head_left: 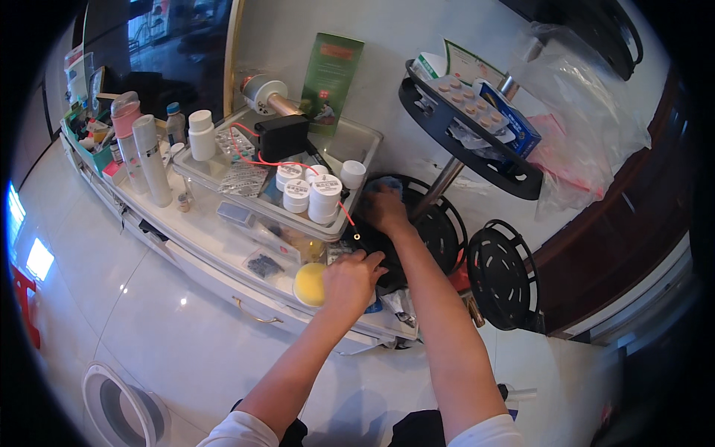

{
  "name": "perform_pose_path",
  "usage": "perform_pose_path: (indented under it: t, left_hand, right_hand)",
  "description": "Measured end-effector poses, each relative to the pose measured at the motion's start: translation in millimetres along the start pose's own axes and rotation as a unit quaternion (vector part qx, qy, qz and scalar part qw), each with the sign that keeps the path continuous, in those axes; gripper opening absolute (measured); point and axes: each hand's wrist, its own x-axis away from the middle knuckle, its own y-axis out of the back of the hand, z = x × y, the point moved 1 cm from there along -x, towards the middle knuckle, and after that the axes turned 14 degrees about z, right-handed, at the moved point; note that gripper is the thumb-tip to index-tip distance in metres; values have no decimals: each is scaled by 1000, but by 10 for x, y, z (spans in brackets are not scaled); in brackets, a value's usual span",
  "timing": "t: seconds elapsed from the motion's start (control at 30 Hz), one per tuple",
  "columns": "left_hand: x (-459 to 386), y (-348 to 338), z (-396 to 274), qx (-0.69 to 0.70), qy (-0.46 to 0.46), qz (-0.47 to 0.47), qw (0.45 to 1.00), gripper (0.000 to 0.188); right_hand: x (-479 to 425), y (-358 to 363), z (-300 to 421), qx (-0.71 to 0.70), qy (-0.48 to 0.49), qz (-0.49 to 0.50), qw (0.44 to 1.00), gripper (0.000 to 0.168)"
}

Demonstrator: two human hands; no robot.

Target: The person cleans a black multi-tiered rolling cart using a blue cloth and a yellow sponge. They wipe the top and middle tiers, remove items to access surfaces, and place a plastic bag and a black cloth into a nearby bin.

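My right hand (386, 209) presses a blue cloth (389, 183) against a black round rack shelf (441, 223), beside the right edge of a clear plastic bin. My left hand (353, 282) is bent over the near edge of the cabinet top, by a dark item; whether its fingers grip anything is hidden. Touching or just left of it is a round yellow sponge (310, 284). White lidded jars (325, 193) stand in the clear bin (262, 215), with a black box (283, 137) and its red cord above them.
An upper rack tier (469, 134) holds a tablet blister pack (469, 103) and boxes. Another black round shelf (503, 274) stands at the right. Bottles (151, 162) line the cabinet's left part. A plastic bag (581, 112) hangs at the right; a bucket (125, 410) stands on the floor.
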Motion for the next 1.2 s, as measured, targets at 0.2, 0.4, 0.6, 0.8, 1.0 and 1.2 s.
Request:
perform_pose_path:
  t: [0.2,0.4,0.6,0.8,1.0,1.2]
  left_hand:
    - [-53,-54,-77,14,-37,10,999,17]
    - [-47,-90,-47,6,-44,2,999,19]
    - [-44,-116,-52,18,-39,12,999,21]
    - [-28,-109,-29,13,-36,12,999,20]
    - [-31,-75,-37,22,-43,12,999,22]
    - [-23,-58,17,26,-40,-2,999,25]
  right_hand:
    - [68,-25,-79,28,104,5,994,26]
    - [346,-37,-87,-22,216,71,974,24]
    - [751,295,-239,-51,264,164,949,24]
    - [1090,454,-308,0,229,215,949,25]
    - [1294,694,-549,80,57,228,969,22]
    - [1017,690,-206,-75,156,57,983,21]
